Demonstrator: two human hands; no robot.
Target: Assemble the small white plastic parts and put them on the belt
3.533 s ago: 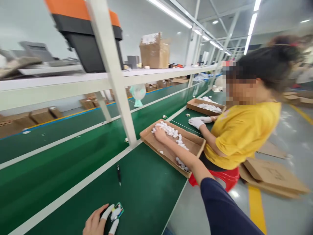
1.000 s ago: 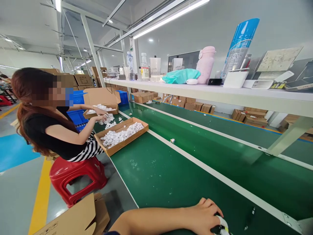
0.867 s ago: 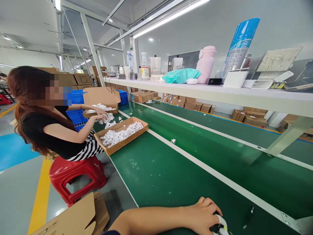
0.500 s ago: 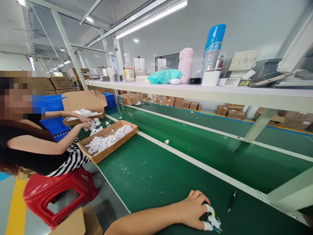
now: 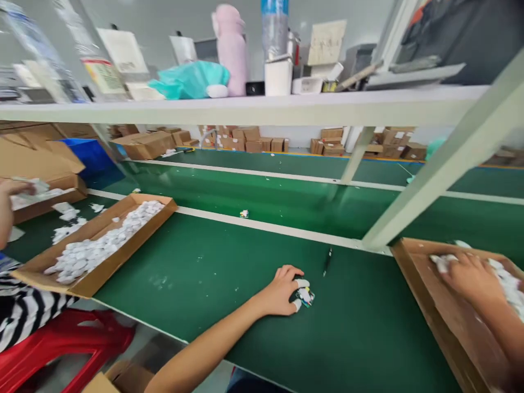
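A person's left hand (image 5: pixel 281 292) rests on a green tabletop (image 5: pixel 229 251), its grip pinching a small circuit board (image 5: pixel 305 295) between thumb and forefinger, both tipped with white finger cots (image 5: pixel 303 283). The board sits low against the surface, near the middle of the work area. At right, the person's right hand (image 5: pixel 470 275) reaches into a shallow cardboard tray (image 5: pixel 442 322), fingers among small white pieces (image 5: pixel 507 284); whether that grip has clasped one cannot be told from this angle. A slim black pen-like tool (image 5: pixel 328 262) lies between the board and that tray, touching neither. To the left, a second cardboard tray (image 5: pixel 125 254) carries a thick spread of white parts (image 5: pixel 104 243). Beyond the pale strip (image 5: pixel 270 226) edging the work area, a small electronic assembly (image 5: pixel 244 214) sits on the green surface. At far left, a co-worker's hand (image 5: pixel 16 186) hovers over another carton, above a red plastic stool (image 5: pixel 69 341). Overhead, a white shelf (image 5: pixel 245 113) bears a pink bottle (image 5: pixel 231 52), a turquoise plastic bag (image 5: pixel 192 79) and a white container (image 5: pixel 279 77).
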